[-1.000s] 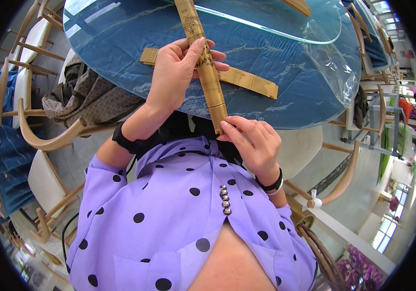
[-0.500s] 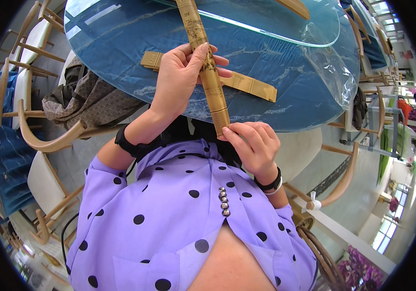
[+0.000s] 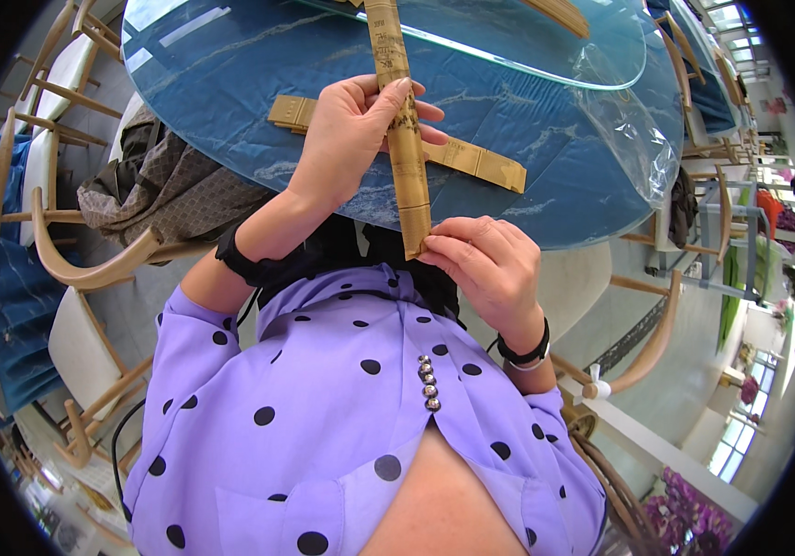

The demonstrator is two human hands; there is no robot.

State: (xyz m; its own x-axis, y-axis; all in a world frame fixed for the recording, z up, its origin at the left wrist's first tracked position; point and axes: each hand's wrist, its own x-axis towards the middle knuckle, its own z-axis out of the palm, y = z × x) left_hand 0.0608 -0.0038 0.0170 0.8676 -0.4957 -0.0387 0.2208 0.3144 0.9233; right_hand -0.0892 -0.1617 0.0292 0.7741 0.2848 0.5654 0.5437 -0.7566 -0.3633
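Observation:
A long, narrow gold-brown paper carton (image 3: 406,157) with dark print is held over the table's near edge, its near end toward my body. Around its middle, my left hand (image 3: 349,130) is closed, the thumb lying on top. The fingertips of my right hand (image 3: 490,262) pinch the near end at its right corner, where a small end flap shows. Behind the carton, flat gold-brown carton blanks (image 3: 481,165) lie crosswise on the table; their middle is hidden by the carton and my left hand.
A blue cloth-covered round table (image 3: 230,102) carries a raised glass turntable (image 3: 546,72). More gold-brown cartons (image 3: 559,13) rest at the far side. Clear plastic wrap (image 3: 634,139) lies at the right. Wooden chairs (image 3: 91,269) and a brown patterned garment or bag (image 3: 170,185) stand left.
The carton has swung more upright, its far end moving right and its near end slightly left. My right hand has shifted a little up and right, now pinching the end's corner.

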